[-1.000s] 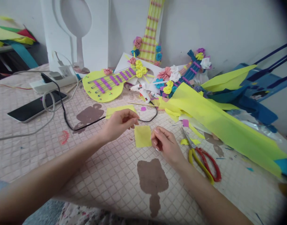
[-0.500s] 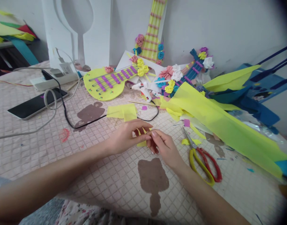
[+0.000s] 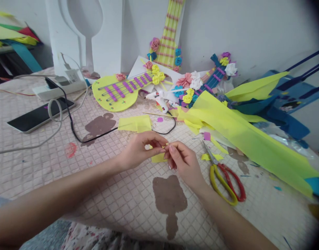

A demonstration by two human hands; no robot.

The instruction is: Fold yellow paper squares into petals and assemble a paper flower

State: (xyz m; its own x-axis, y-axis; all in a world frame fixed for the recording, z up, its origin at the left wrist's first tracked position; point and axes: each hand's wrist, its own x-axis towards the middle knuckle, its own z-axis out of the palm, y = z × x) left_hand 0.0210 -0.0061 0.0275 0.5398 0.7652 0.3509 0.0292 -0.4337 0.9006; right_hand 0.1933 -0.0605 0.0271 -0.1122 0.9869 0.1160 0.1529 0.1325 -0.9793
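Note:
My left hand and my right hand meet over the pink quilted cloth, both pinching a small yellow paper piece between fingertips. The paper is partly folded and mostly hidden by my fingers. Just beyond my hands lie more cut yellow paper squares. Scissors with yellow and red handles rest open on the cloth to the right of my right hand.
A white glue gun with a black cord lies behind the squares. Paper guitars with flowers lean by the wall. Large yellow sheets and blue sheets fill the right. A phone and a power strip sit at the left.
The yellow square lay flat between my hands a second ago. Both hands have closed on it, lifted it and begun folding it together.

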